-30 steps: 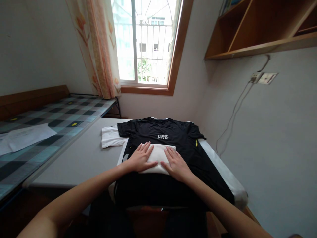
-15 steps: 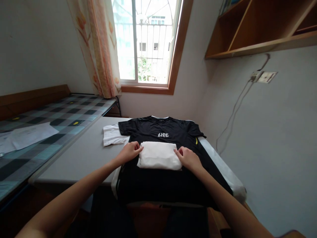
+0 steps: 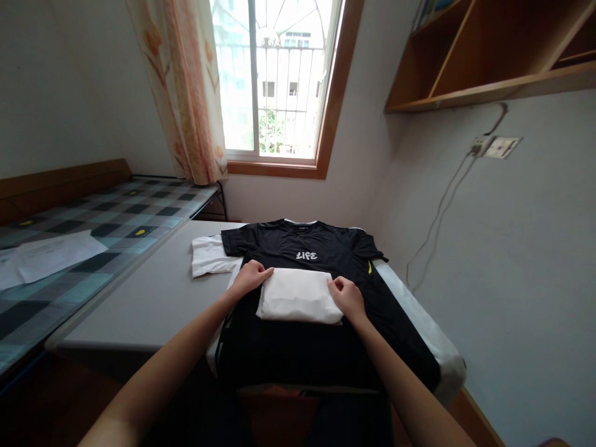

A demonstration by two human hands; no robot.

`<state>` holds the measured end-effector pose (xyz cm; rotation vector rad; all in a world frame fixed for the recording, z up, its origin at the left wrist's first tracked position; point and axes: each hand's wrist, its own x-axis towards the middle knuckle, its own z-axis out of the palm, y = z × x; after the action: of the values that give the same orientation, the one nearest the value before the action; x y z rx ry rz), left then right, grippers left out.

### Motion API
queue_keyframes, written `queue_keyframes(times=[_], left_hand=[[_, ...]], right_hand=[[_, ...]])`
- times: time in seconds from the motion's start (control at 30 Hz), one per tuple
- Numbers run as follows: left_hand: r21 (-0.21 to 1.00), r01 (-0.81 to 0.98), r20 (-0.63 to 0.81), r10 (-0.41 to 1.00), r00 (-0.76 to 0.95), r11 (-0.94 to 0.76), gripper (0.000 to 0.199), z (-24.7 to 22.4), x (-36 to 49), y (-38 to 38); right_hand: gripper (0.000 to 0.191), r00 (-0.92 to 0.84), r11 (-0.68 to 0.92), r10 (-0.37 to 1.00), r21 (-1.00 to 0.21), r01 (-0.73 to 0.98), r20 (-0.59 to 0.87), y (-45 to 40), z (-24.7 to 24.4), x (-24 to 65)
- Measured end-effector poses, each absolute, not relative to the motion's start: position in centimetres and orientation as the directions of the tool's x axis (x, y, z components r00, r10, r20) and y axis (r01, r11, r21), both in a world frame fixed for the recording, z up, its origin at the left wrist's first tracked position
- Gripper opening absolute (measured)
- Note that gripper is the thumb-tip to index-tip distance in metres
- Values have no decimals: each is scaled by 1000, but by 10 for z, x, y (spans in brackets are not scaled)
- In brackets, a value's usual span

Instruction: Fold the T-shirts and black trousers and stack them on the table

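Observation:
A folded white cloth (image 3: 300, 297), its kind not clear, lies on a black T-shirt (image 3: 298, 354) spread out flat on the table. My left hand (image 3: 252, 277) pinches the cloth's far left corner between thumb and fingers. At the right edge, near the far corner, my right hand (image 3: 347, 295) is closed on the same cloth. Pale lettering shows on the shirt's chest, beyond the cloth. From under the shirt's left sleeve a white garment (image 3: 212, 254) sticks out, most of it hidden.
The grey table (image 3: 135, 292) extends left to a bed with a checked cover (image 3: 107, 214), where paper sheets (image 3: 56, 254) lie. A wall rises at the right, with a socket (image 3: 503, 147), a hanging cord and a wooden shelf (image 3: 465, 93). A window and curtain (image 3: 186, 93) are behind.
My left hand has shifted slightly right and up along the cloth's far left corner. The cloth's far edge now looks straighter. My right hand has moved only a little.

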<state>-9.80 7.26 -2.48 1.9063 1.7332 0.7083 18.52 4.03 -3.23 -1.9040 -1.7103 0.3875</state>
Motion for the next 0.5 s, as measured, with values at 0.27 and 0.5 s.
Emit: queue_keyframes(times=[0.27, 0.5], left_hand=[[600, 789, 116, 990, 77, -131, 51, -33, -95, 55], [757, 629, 177, 982, 60, -175, 51, -41, -108, 69]], right_hand=[[40, 47, 22, 988, -445, 895, 144, 40, -36, 186], [37, 36, 25, 988, -383, 923, 151, 40, -38, 190]])
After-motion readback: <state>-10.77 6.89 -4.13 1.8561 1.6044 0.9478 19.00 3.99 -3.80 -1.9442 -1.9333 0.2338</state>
